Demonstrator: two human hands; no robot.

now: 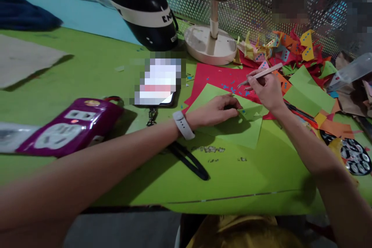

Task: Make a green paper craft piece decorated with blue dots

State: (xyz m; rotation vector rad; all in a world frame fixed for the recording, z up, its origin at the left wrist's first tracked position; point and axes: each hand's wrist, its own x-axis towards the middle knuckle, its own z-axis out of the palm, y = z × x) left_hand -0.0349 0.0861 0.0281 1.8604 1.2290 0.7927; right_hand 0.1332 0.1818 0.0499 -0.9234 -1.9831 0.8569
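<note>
My right hand (270,89) grips a pair of tweezers (271,69) like a pen. Their tips hang over the red paper (206,75), where tiny blue paper dots (228,87) lie scattered. My left hand (216,110), with a white wristband above it, rests on a light green sheet (238,133). Its thumb and fingertips are closed at a small green paper piece (243,111) that bears blue dots. Part of the piece is hidden by the fingers. The green sheet overlaps the lower part of the red paper.
Behind my hands stand a fan (210,48) and a black-and-white bottle (145,15). A pile of folded coloured paper pieces (290,46) lies at the right, near a clear bottle (353,71). A phone (157,85) with a strap and a purple power strip (78,122) lie to the left.
</note>
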